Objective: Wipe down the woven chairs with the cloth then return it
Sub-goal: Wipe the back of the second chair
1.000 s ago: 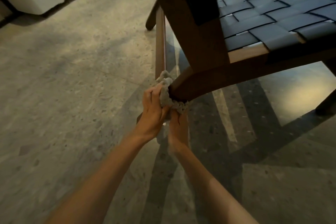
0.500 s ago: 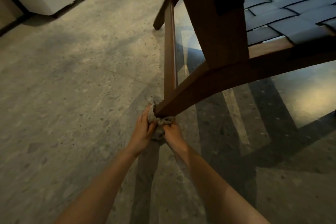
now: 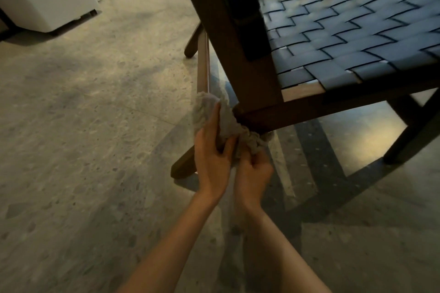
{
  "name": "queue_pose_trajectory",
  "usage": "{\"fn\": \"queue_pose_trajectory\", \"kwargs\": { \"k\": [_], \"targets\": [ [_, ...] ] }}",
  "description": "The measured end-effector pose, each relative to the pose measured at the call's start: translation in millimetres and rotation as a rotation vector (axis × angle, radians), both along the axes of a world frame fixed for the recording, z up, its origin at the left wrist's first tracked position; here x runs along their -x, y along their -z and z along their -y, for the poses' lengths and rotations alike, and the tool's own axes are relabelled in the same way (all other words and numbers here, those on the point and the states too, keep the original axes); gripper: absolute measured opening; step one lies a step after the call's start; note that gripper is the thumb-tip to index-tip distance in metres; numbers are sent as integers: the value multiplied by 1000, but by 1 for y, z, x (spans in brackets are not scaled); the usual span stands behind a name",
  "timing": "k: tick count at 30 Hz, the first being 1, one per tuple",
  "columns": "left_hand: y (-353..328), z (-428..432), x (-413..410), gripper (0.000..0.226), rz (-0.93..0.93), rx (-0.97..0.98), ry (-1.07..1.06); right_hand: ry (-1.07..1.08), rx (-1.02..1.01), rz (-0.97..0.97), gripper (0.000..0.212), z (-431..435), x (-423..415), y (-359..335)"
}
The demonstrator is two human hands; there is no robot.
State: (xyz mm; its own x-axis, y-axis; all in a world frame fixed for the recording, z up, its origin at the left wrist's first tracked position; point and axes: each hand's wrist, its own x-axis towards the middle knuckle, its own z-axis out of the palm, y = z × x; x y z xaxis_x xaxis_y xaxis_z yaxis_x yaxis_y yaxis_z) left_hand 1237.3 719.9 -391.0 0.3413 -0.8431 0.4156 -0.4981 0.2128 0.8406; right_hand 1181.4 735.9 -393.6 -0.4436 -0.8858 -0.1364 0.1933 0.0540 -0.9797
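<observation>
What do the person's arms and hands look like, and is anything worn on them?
The left forearm and right forearm are bare to the frame edge, no sleeves. The left hand and right hand wear no gloves; no watch, bracelet or ring is visible.

Both bare forearms reach forward and down, wrists close together. The left hand [image 3: 212,153] and right hand [image 3: 253,171] each grip the cloth [image 3: 228,121].

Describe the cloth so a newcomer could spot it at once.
Start at the wooden chair with the dark woven seat. Where its slanted leg meets the side rail, the left hand and right hand grip a cloth. It is the only pale, crumpled thing against dark wood.
</observation>
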Motion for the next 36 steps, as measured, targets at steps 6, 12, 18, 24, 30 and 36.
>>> {"fn": "queue_pose_trajectory", "kwargs": {
  "k": [6, 12, 18, 24, 30, 36],
  "targets": [
    [-49, 8, 42, 49, -202, 42, -34, 66, 206, -87, 37, -9, 23, -45],
    [-68, 8, 38, 48, -351, -48, 42, -54, 361, -680, 47, 11, 56, -77],
    [-82, 6, 31, 38, -432, -65, 63, -381, 313, -780, 28, 34, 78, -114],
    [-117, 6, 33, 26, -493, 16, -57, -400, 441, -628, 36, 31, 65, -146],
    [-161, 11, 20, 40, -504, 212, -119, -298, 528, -520, 35, 28, 42, -181],
    [-208, 15, 1, 42, -539, 312, -138, -200, 690, -542, 36, 33, 17, -224]
  ]
}}
